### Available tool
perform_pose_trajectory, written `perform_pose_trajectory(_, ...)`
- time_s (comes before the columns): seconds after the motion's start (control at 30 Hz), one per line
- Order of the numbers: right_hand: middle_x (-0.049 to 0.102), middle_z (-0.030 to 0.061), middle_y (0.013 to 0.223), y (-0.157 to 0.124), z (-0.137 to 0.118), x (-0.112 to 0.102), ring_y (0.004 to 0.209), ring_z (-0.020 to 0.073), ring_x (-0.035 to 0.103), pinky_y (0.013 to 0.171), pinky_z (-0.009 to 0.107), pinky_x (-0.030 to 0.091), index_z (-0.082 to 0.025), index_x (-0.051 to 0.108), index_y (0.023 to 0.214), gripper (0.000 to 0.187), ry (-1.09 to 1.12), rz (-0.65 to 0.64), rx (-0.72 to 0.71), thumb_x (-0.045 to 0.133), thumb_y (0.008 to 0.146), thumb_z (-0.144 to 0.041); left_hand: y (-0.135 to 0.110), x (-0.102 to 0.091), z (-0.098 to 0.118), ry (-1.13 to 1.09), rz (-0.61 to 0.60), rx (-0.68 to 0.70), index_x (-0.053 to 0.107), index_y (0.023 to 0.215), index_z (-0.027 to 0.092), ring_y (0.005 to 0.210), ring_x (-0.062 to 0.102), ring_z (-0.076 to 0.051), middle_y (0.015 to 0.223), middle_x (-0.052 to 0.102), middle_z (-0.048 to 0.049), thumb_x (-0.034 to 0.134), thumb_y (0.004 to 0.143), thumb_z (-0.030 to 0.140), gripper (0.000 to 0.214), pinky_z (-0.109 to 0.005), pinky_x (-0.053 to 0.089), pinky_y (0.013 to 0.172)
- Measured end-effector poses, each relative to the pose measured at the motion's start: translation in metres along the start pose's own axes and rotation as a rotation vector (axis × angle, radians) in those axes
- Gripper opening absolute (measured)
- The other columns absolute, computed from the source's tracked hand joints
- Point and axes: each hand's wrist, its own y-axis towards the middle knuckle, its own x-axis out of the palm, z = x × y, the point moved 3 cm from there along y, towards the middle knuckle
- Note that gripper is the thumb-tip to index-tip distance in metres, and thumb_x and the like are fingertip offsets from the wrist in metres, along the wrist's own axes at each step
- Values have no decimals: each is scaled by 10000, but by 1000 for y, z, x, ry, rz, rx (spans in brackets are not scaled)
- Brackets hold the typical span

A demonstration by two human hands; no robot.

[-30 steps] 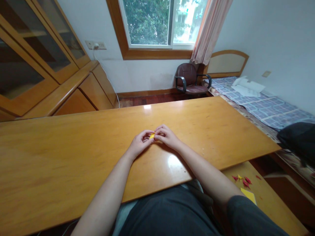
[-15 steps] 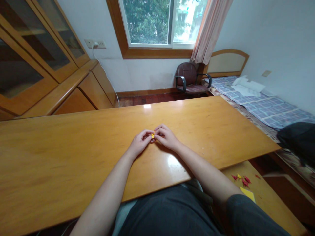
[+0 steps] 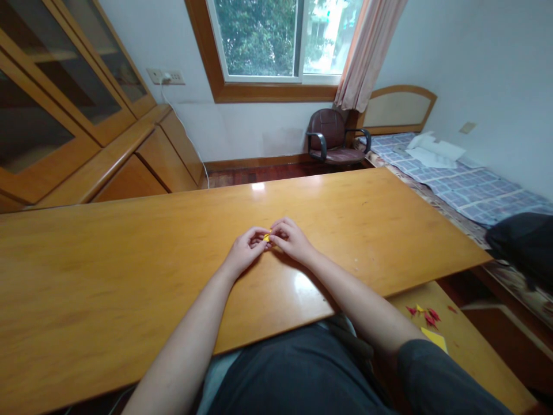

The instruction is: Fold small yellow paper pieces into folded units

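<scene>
A small folded piece of yellow paper (image 3: 267, 237) sits between my two hands, just above the wooden table (image 3: 129, 253). My left hand (image 3: 245, 251) pinches it from the left with curled fingers. My right hand (image 3: 294, 241) pinches it from the right, fingertips pressed together on it. Most of the paper is hidden by my fingers. Both forearms rest on the table near its front edge.
A lower wooden surface (image 3: 466, 346) at the right carries small red and yellow folded paper pieces (image 3: 425, 317) and a yellow sheet (image 3: 434, 339). Beyond the table stand a brown chair (image 3: 332, 138), a bed (image 3: 458, 178) and wooden cabinets (image 3: 78, 115).
The visible bit of yellow paper has shrunk as my fingers closed tighter around it. My hands stayed in the same spot.
</scene>
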Motion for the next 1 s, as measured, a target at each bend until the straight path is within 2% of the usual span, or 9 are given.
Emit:
perform_pose_trajectory(0.23,575,68,1052,2,5,-3,1007,165,590,854,310,513,-183,653,870,73,100,0,63,641,862,-255,-1,-4,8,-115,26,-58,616,998,143,737,686,-167,821,699,-39,681,772,325,298,-307,558,727)
perform_pose_trajectory(0.33,589,80,1085,2,4,-4,1058,173,588,904,330,502,-182,660,876,96,135,-28,39,633,875,-274,-1,-7,6,-160,30,-60,627,1014,143,727,678,-164,796,702,-36,679,771,314,301,-286,545,695)
perform_pose_trajectory(0.47,612,83,1088,0,2,-4,1061,177,599,934,346,494,-188,667,933,122,165,-43,-18,635,879,-293,-1,-8,4,-226,21,-88,646,1006,142,694,668,-156,775,707,-35,671,780,320,288,-272,534,657)
perform_pose_trajectory(0.6,633,77,1086,-1,1,-2,1002,173,627,905,348,512,-195,655,1021,181,197,-36,-4,626,884,-309,0,-8,6,-309,30,-129,652,991,135,658,665,-151,754,715,-40,685,765,337,306,-259,524,615)
perform_pose_trajectory(0.8,688,57,975,0,0,-4,948,171,637,867,335,516,-199,681,902,75,54,-28,-84,626,873,-242,0,-8,9,-376,45,-167,658,975,124,628,660,-142,711,721,-47,713,737,328,318,-236,504,578)
perform_pose_trajectory(1.0,697,56,911,0,-1,-8,886,171,650,833,326,527,-210,695,864,75,-6,-6,-107,640,874,-260,-1,-9,9,-393,24,-190,681,986,104,627,664,-152,740,728,-72,707,738,325,333,-268,524,597)
